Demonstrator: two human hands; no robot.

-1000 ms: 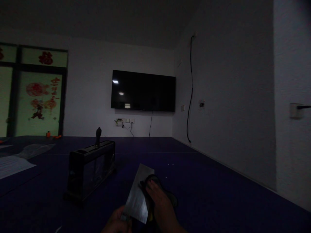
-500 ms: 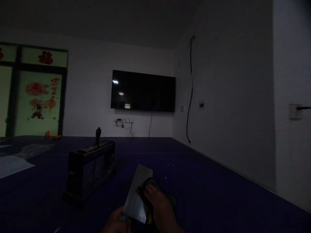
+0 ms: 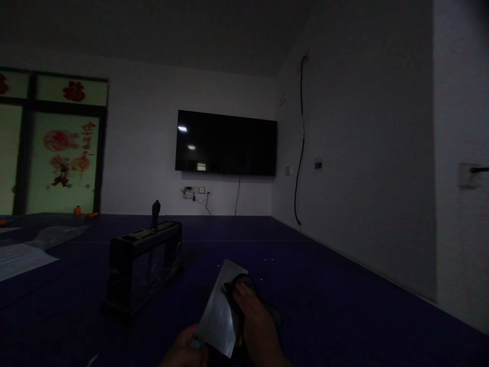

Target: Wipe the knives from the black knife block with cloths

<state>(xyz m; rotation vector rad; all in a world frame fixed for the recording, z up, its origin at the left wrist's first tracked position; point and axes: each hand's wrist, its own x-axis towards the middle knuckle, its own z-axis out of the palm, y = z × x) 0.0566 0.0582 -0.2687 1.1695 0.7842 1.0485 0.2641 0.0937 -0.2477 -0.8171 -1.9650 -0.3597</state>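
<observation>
A broad steel cleaver blade (image 3: pixel 220 316) points away from me, low in the middle of the view. My left hand (image 3: pixel 182 350) is closed around its handle at the bottom edge. My right hand (image 3: pixel 256 329) presses a dark cloth or pad (image 3: pixel 239 285) against the blade's right side, fingers curled on it. To the left stands a dark knife block (image 3: pixel 142 265) on the purple floor mat, with one black knife handle (image 3: pixel 155 213) sticking up from its top.
The room is dim. A purple mat (image 3: pixel 344 306) covers the floor. A black TV (image 3: pixel 226 143) hangs on the far wall above outlets and cables. White paper and plastic sheets (image 3: pixel 26 252) lie at the left. A white wall (image 3: pixel 382 168) runs along the right.
My right hand with the cloth slid back down the blade, then forward again towards the tip. The view shifted slightly.
</observation>
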